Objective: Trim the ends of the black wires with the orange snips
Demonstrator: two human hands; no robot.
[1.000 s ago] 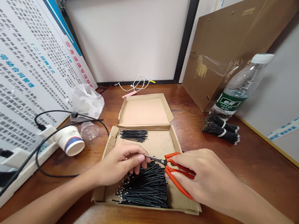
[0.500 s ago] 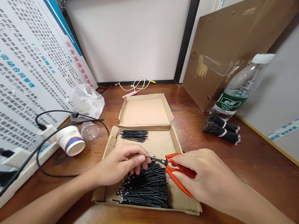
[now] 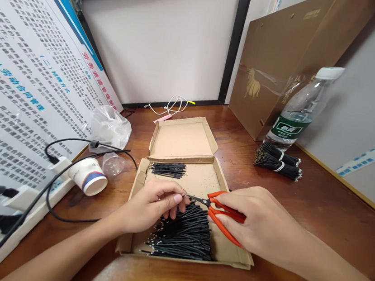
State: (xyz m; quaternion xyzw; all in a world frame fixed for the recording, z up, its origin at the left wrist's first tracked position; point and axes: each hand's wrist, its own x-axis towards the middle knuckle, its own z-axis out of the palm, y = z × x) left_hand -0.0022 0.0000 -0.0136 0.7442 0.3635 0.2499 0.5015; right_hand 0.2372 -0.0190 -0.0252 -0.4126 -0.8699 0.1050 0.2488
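My left hand (image 3: 157,203) is closed in a pinch above an open cardboard box (image 3: 230,250). Thumb and forefinger hold a thin black wire, mostly hidden by the fingers. Wrapped round the orange handles of a pair of scissors (image 3: 215,203), my right hand (image 3: 259,222) keeps their dark blades at the left fingertips. Below both hands, a large heap of short black wires (image 3: 185,238) with silvery ends lies in the front of the box. A smaller, neatly lined-up group of black wires (image 3: 167,169) rests at its back left.
Two tied wire bundles (image 3: 278,161) lie at the right by a water bottle (image 3: 293,112) and a brown carton (image 3: 272,64). On the left are a tipped paper cup (image 3: 89,176), a plastic bag (image 3: 112,126), black cables and a power strip (image 3: 8,237). Dark specks dot the box floor.
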